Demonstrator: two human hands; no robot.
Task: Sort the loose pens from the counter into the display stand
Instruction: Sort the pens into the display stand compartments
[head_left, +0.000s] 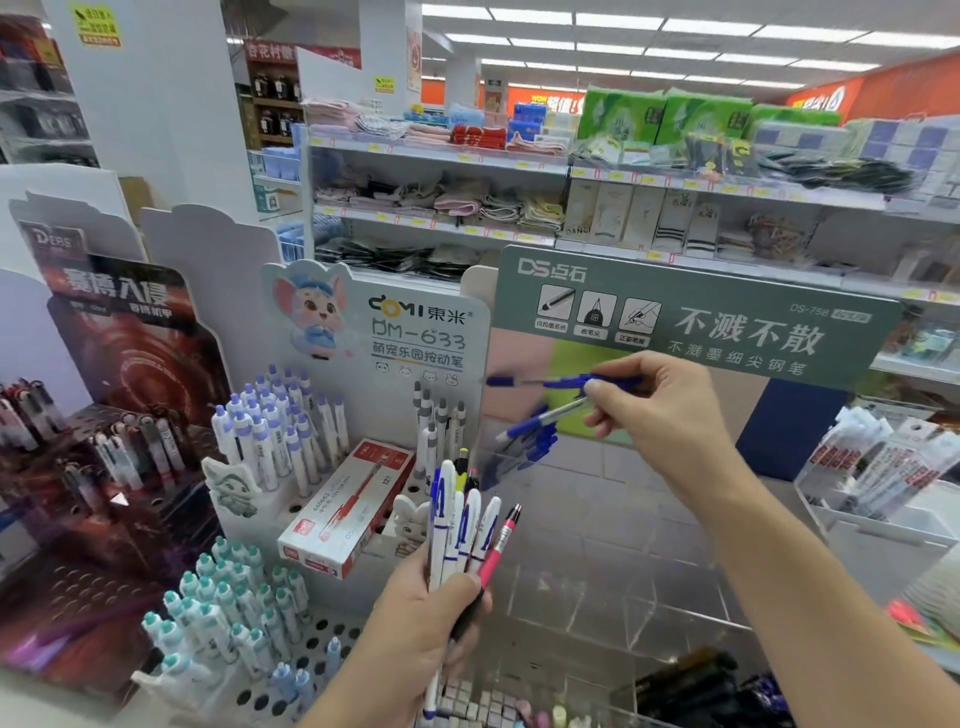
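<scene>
My left hand (421, 618) grips a bunch of loose pens (465, 525), white-and-blue ones plus a pink one and a yellow-tipped one, held upright in front of the white display stand (426, 332). My right hand (660, 400) is raised further right and pinches two blue-capped pens (561, 395), their caps pointing left. Just below them, more blue-capped pens (530, 441) stand in a clear compartment (493, 462) of the green-headed stand (696, 322).
The white stand holds purple-capped pens (275, 431), teal-capped pens (223, 608) and a red-and-white pen box (343, 514). A dark pen display (119, 415) stands left. Clear acrylic bins (597, 597) lie below my right arm, packaged goods (878, 467) at right, shelves behind.
</scene>
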